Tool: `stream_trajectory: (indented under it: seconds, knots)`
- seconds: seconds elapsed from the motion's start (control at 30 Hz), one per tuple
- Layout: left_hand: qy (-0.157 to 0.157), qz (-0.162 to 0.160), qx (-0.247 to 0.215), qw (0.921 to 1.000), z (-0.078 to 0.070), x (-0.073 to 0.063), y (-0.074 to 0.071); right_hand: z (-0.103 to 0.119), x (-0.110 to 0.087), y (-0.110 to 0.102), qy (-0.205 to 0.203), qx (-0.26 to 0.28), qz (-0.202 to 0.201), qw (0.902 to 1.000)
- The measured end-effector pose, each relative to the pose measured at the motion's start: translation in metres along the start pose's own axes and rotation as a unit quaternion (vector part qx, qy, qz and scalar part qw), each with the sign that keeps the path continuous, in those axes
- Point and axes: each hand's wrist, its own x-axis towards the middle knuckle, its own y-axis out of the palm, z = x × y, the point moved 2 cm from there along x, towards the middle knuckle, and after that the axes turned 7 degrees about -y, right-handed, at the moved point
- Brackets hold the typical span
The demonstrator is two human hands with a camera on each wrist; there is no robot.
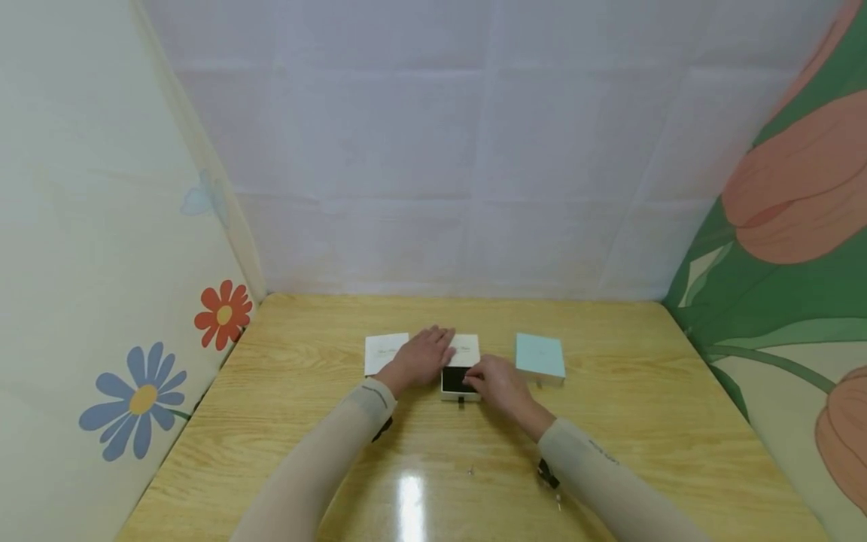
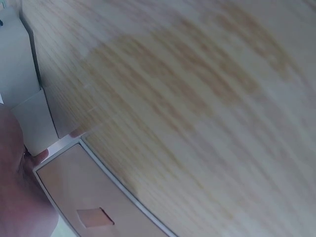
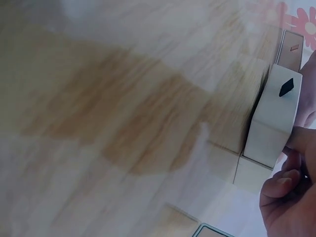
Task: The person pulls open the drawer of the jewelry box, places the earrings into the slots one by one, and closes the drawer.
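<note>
The left hand, in the head view, lies with fingers extended onto the cream box, nearer the far edge of the table than the near one. The right hand bends its fingers at the box's pulled-out, dark-lined drawer; whether they pinch anything, I cannot tell. A white box sits toward the left edge, a pale blue box toward the right.

The left wrist view shows the left hand cropped beside a box front.

In the right wrist view, a dark tab marks the drawer's front, beside curled fingers.

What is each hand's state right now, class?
Left hand: open, touching the middle box.
Right hand: curled over the drawer; cannot tell whether it holds anything.
</note>
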Motion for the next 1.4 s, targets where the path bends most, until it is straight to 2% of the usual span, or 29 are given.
stream_trajectory:
  seconds: [0.33, 0.83, 1.4]
  knots:
    - [-0.002, 0.000, 0.004, 1.0000, -0.001, 0.001, -0.001, -0.002, 0.001, 0.000, -0.005, 0.008, -0.011, 0.9999]
    - [0.001, -0.003, 0.010, 0.9999, 0.001, 0.001, 0.000, -0.002, -0.001, -0.007, 0.005, 0.028, 0.022, 0.9994]
    - [0.003, 0.001, 0.002, 1.0000, 0.000, 0.000, -0.002, -0.001, -0.001, -0.010, 0.010, 0.018, 0.050, 0.9985]
